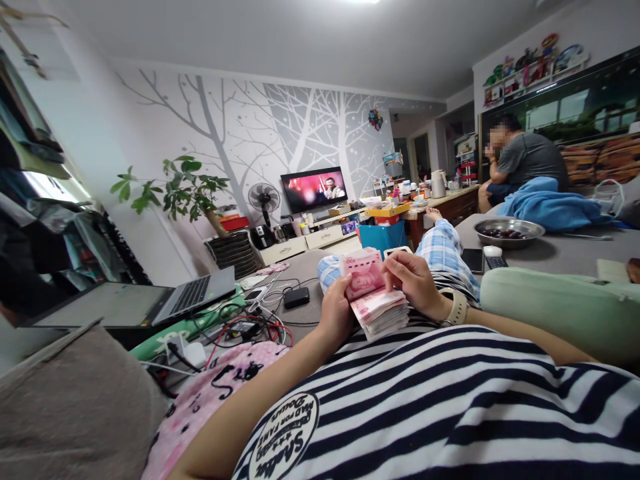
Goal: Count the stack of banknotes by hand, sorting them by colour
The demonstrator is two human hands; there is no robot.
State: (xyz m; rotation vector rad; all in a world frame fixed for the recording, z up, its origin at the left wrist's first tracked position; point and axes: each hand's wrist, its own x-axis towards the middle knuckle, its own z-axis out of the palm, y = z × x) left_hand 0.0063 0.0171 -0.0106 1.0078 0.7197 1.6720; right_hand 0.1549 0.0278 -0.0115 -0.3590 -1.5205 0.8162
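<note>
Banknotes (380,319), pinkish-red and stacked thick, sit between both hands above the wearer's lap; whether their underside touches the striped shirt (425,407), I cannot tell. The near part of the stack slopes toward the body with its layered edges slightly uneven, while the upper part tilts up behind it. Left hand (336,310) clamps the notes along their left edge, thumb lying over the face. Right hand (411,279) meets the notes at their upper right edge, fingers curled and thumb close in; I cannot tell whether a note is pinched there. A pale watch (457,307) circles that wrist.

Left of the notes, a strip of grey sofa fabric separates the left hand from a black box (297,297); farther left come tangled cables (245,328) and an open laptop (197,295). Just beyond the notes stands a blue bag (383,236), leaving little room on that side. To their right, past the watch, a green cushion (545,310) bulges beside the forearm, hemming it in. Farther right and beyond lie a dark phone (473,261), a remote (497,263) and a metal bowl (509,243).
</note>
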